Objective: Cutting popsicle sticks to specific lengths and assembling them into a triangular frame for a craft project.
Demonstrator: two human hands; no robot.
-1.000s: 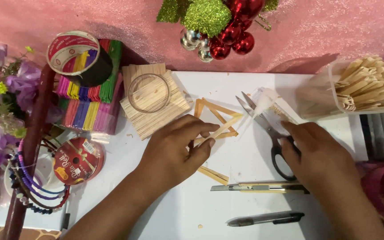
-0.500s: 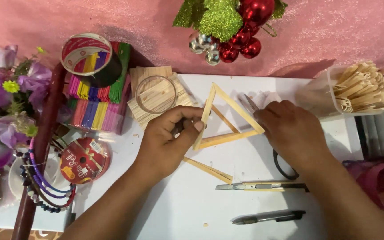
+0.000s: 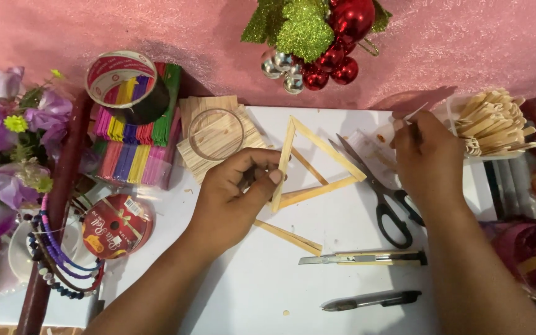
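A person's left hand pinches the left side of a wooden stick triangle, thumb and fingers closed on one stick. The triangle is made of pale flat craft sticks joined at the corners, open in the middle, its point aimed at the far side of the white table. It lies near the middle of the table, with a loose stick just on its near side. The right hand is raised to the right of the triangle, fingers closed on a small pale object that is too blurred to identify. Black-handled scissors lie beside that hand, with a utility knife and a pen nearer. A clear tub of plain sticks sits far right. Coloured sticks and a tape roll sit far left.
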